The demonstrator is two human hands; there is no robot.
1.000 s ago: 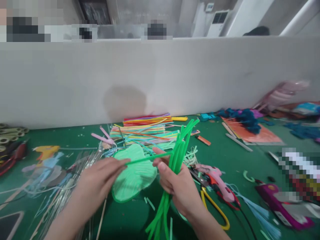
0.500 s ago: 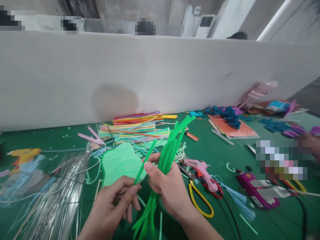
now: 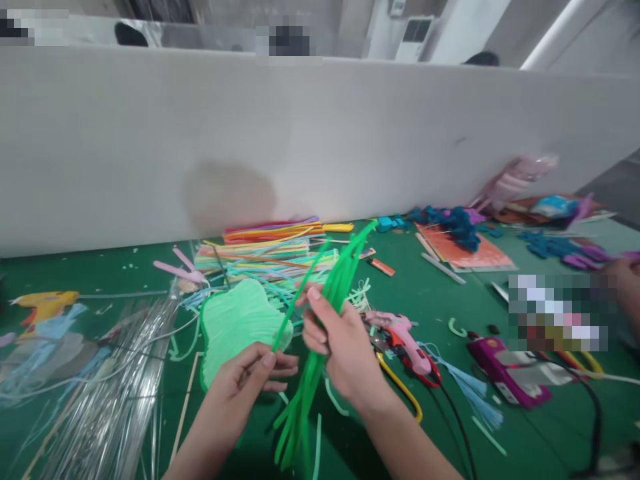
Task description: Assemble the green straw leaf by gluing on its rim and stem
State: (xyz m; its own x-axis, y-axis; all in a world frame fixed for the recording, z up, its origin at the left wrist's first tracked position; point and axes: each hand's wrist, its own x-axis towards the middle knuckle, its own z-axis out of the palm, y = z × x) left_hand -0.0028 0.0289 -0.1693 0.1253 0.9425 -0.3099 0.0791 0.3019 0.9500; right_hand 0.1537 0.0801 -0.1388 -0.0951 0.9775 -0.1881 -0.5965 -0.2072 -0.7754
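The right hand [image 3: 340, 347] grips a bundle of green strips [image 3: 325, 313] upright above the surface [image 3: 440, 300], keeping them together, while the left hand [image 3: 250, 377] pinches 1 single strip [image 3: 295, 300], angled apart from the bundle.

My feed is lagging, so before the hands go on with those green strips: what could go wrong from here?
1. The right hand holds the green bundle only around its middle; loose ends fan out below, so strips may slide free.
2. The left hand pinches a single green strip at its lower end; that thin grip could slip.
3. The pink glue gun and its cord lie just right of the bundle and might snag it.
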